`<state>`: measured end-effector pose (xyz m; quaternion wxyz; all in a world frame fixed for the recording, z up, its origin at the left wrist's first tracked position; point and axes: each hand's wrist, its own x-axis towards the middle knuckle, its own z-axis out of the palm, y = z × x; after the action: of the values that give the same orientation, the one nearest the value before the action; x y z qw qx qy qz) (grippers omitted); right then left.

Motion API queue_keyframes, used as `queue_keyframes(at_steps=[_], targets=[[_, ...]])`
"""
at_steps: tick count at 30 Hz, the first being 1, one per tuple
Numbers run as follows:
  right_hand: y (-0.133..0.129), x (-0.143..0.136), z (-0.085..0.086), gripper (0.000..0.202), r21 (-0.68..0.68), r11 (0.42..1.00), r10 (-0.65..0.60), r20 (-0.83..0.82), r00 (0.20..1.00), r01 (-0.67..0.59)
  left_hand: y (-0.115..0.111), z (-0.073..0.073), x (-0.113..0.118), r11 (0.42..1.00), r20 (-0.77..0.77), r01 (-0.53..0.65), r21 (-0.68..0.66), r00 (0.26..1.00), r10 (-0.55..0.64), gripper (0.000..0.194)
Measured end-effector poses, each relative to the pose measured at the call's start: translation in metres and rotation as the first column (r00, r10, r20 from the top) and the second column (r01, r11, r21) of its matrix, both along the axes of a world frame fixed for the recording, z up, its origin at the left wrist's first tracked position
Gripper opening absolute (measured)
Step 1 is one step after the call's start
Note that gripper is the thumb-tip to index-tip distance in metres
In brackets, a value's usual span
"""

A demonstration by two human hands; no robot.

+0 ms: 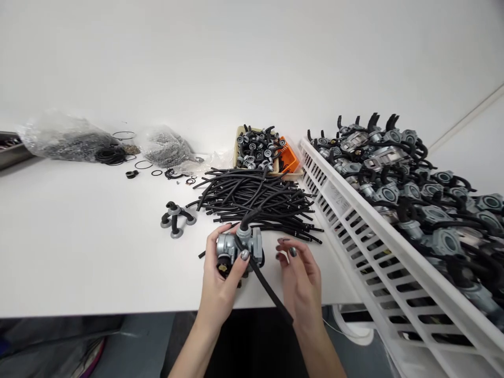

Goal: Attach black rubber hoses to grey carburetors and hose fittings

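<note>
A grey metal carburetor (255, 242) is gripped in my left hand (218, 283), the thumb lying across its front. From its body a black rubber hose (271, 294) slants down to the right, and a short black rubber boot stands up at its top. My right hand (302, 275) hovers just right of the carburetor, fingers loosely bent and apart, with nothing visible in it. Behind both hands lies a wide heap of black hoses (252, 197). Several grey caps with black elbow boots (175, 218) rest on the table to the left.
At right, a white slatted crate (354, 226) is piled with carburetors (409, 178). A cream bin (238, 147) of capped boots and an orange bin (289, 155) stand at the back. Clear plastic bags (66, 136) and rubber rings (156, 172) lie on the white table (79, 236).
</note>
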<state>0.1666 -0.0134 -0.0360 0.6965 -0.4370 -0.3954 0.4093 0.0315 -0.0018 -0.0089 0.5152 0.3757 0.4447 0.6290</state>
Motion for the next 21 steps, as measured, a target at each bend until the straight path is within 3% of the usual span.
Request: queue_keyframes(at_steps=[3, 6, 9, 12, 16, 21], targets=[[-0.017, 0.012, 0.009, 0.015, 0.069, 0.997, -0.006, 0.366, 0.930, -0.021, 0.000, 0.001, 0.002, 0.991, -0.160, -0.106, 0.078, 0.980, 0.118, 0.050], [-0.032, 0.016, 0.020, 0.021, 0.151, 0.986, -0.067, 0.721, 0.690, -0.063, 0.001, 0.001, 0.003, 0.985, -0.220, -0.136, 0.106, 0.963, 0.157, 0.046], [-0.038, 0.009, 0.025, 0.031, 0.244, 0.967, -0.182, 0.869, 0.461, -0.079, 0.000, 0.000, 0.004, 0.980, -0.238, -0.132, 0.149, 0.957, 0.165, 0.045], [-0.035, 0.000, 0.024, 0.035, 0.237, 0.969, -0.202, 0.921, 0.333, -0.068, 0.000, 0.000, 0.004, 0.977, -0.246, -0.138, 0.163, 0.953, 0.176, 0.044], [-0.026, -0.011, 0.019, 0.030, 0.202, 0.977, -0.160, 0.905, 0.394, -0.066, 0.000, 0.001, 0.005, 0.973, -0.224, -0.166, 0.158, 0.954, 0.200, 0.044], [-0.020, -0.018, 0.007, 0.027, 0.299, 0.954, -0.264, 0.808, 0.526, 0.020, 0.000, 0.001, 0.003, 0.978, -0.158, -0.183, 0.098, 0.968, 0.197, 0.046]])
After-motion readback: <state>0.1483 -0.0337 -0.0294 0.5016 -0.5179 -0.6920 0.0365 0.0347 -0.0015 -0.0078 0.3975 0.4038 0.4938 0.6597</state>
